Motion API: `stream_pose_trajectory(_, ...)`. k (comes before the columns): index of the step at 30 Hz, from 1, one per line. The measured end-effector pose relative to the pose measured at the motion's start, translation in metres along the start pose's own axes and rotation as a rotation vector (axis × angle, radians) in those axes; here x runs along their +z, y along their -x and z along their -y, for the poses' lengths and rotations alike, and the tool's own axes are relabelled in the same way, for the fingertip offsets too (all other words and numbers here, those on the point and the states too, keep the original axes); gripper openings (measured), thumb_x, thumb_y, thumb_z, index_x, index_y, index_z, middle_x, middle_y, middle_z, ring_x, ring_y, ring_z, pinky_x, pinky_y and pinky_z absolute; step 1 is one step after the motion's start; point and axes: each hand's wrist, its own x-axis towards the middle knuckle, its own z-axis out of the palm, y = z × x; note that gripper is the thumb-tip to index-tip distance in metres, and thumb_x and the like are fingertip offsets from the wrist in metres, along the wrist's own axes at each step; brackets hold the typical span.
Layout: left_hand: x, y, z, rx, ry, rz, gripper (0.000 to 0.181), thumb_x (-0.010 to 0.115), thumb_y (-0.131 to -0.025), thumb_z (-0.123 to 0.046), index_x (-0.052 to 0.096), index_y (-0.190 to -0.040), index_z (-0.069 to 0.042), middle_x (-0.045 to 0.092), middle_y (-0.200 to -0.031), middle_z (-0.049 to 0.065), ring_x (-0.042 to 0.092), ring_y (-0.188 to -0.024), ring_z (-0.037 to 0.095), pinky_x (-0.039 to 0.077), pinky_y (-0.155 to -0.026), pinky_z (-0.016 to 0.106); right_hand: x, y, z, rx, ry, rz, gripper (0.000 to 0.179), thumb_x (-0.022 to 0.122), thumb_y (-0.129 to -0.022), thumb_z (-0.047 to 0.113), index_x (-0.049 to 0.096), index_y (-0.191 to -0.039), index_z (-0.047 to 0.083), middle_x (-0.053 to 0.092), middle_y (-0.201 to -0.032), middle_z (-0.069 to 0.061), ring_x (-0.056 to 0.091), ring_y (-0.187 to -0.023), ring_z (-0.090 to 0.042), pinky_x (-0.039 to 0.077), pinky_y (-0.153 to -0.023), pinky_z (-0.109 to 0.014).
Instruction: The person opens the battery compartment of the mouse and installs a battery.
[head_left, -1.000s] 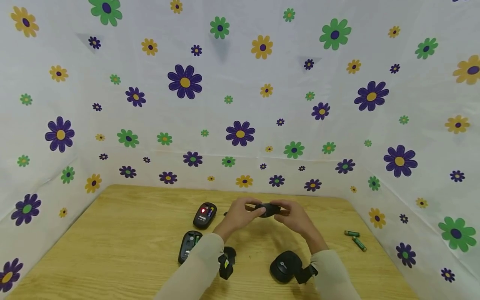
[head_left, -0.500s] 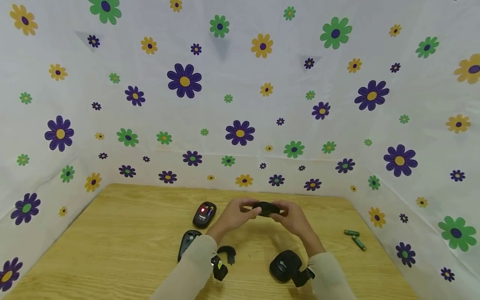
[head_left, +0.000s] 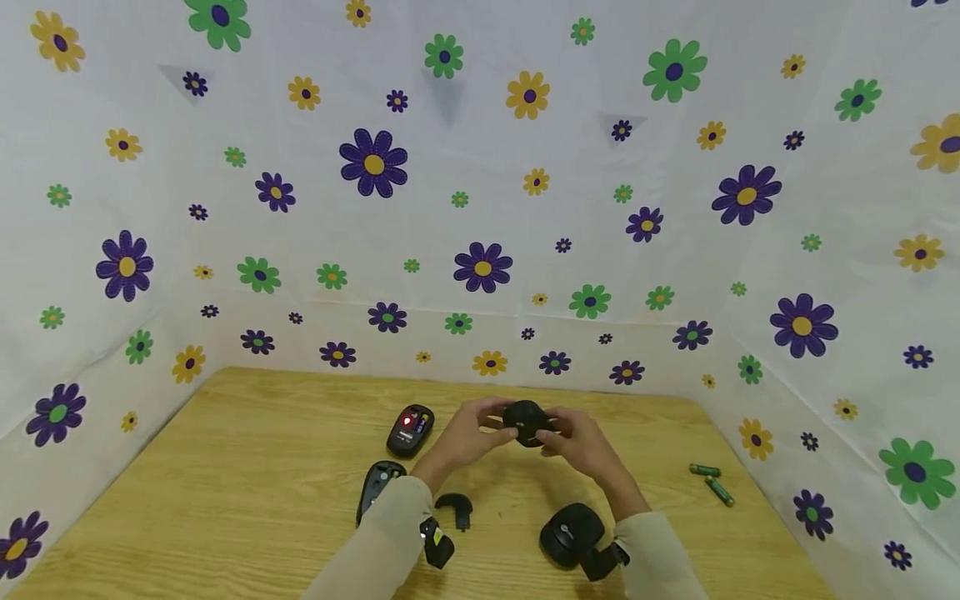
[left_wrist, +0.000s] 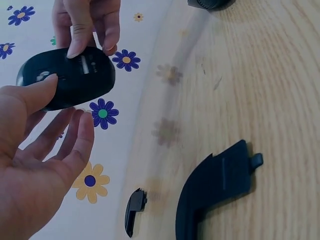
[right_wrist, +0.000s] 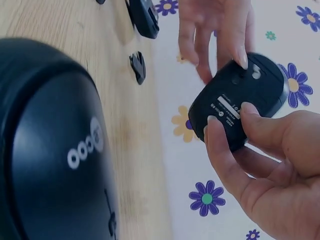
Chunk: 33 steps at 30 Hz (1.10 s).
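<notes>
Both hands hold up a black computer mouse (head_left: pixel 527 421) between them above the far part of the table. My left hand (head_left: pixel 467 435) pinches one end between thumb and fingers. At the other end my right hand (head_left: pixel 583 440) grips it, its thumb against the near face. The right wrist view shows the underside of this mouse (right_wrist: pixel 232 92), with a pale label and small print. On the table near the left wrist lies a curved black cover (head_left: pixel 456 502) with a small tab. A smaller black cover (left_wrist: pixel 134 210) shows in the left wrist view; the hand hides it from the head view.
Left of the hands, a mouse (head_left: pixel 409 432) lies upside down with a red light and battery bay showing. Another upturned mouse (head_left: pixel 375 482) is partly behind the left sleeve. A black mouse (head_left: pixel 572 532) sits near the right wrist. Two green batteries (head_left: pixel 712 482) lie at the right.
The held mouse has tilted from nearly edge-on so its broad face shows to the head camera. The left forearm has shifted slightly left, uncovering more of the curved cover.
</notes>
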Motion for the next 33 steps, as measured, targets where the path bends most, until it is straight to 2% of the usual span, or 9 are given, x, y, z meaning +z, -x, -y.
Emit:
stream_pose_trajectory(7, 0.003, 0.004, -0.002, -0.029, 0.033, -0.025, 0.045, 0.068, -0.102, -0.020, 0.058, -0.145, -0.016, 0.064, -0.139, 0.015, 0.065, -0.121, 0.036, 0.062, -0.096, 0.046, 0.006, 0.001, 0.006, 0.018, -0.063, 0.044, 0.034, 0.056, -0.105, 0.002, 0.052, -0.135, -0.014, 0.072, -0.110, -0.032, 0.077, -0.085, -0.029, 0.067, -0.082, -0.038)
stream_pose_trajectory(13, 0.003, 0.007, -0.002, -0.007, 0.119, -0.021, 0.047, 0.065, -0.103, -0.017, 0.053, -0.149, -0.010, 0.063, -0.133, 0.023, 0.071, -0.110, 0.035, 0.064, -0.091, 0.046, 0.008, 0.003, 0.008, 0.029, -0.078, 0.076, 0.038, 0.059, -0.105, 0.009, 0.052, -0.135, -0.013, 0.073, -0.110, -0.031, 0.077, -0.086, -0.034, 0.067, -0.081, -0.042)
stream_pose_trajectory(16, 0.002, 0.007, -0.001, -0.020, 0.143, -0.022, 0.048, 0.064, -0.104, -0.016, 0.052, -0.150, -0.012, 0.062, -0.130, 0.024, 0.073, -0.105, 0.032, 0.065, -0.090, 0.044, 0.008, 0.002, 0.009, 0.023, -0.049, 0.079, 0.041, 0.062, -0.104, 0.013, 0.054, -0.135, -0.012, 0.074, -0.110, -0.029, 0.076, -0.088, -0.038, 0.067, -0.080, -0.043)
stream_pose_trajectory(23, -0.003, 0.007, 0.000, -0.040, 0.118, -0.017, 0.047, 0.062, -0.105, -0.017, 0.053, -0.151, -0.015, 0.060, -0.133, 0.022, 0.072, -0.101, 0.026, 0.066, -0.085, 0.045, 0.009, -0.001, 0.012, 0.029, 0.012, 0.039, 0.041, 0.066, -0.102, 0.015, 0.058, -0.135, -0.007, 0.074, -0.112, -0.026, 0.074, -0.091, -0.038, 0.067, -0.078, -0.042)
stream_pose_trajectory(28, -0.004, 0.010, 0.001, -0.058, 0.101, 0.011, 0.047, 0.061, -0.105, -0.017, 0.051, -0.152, -0.015, 0.060, -0.130, 0.021, 0.071, -0.096, 0.023, 0.067, -0.082, 0.048, 0.010, 0.000, 0.013, 0.036, 0.012, 0.011, 0.041, 0.068, -0.100, 0.013, 0.059, -0.135, -0.006, 0.074, -0.113, -0.025, 0.074, -0.095, -0.038, 0.067, -0.081, -0.043)
stream_pose_trajectory(33, -0.003, 0.013, 0.003, -0.056, 0.084, 0.031, 0.047, 0.060, -0.106, -0.016, 0.051, -0.152, -0.015, 0.060, -0.127, 0.022, 0.070, -0.092, 0.021, 0.067, -0.078, 0.047, 0.011, 0.002, 0.013, 0.015, 0.021, -0.005, 0.042, 0.069, -0.099, 0.010, 0.058, -0.137, -0.005, 0.074, -0.113, -0.025, 0.076, -0.093, -0.036, 0.066, -0.083, -0.045)
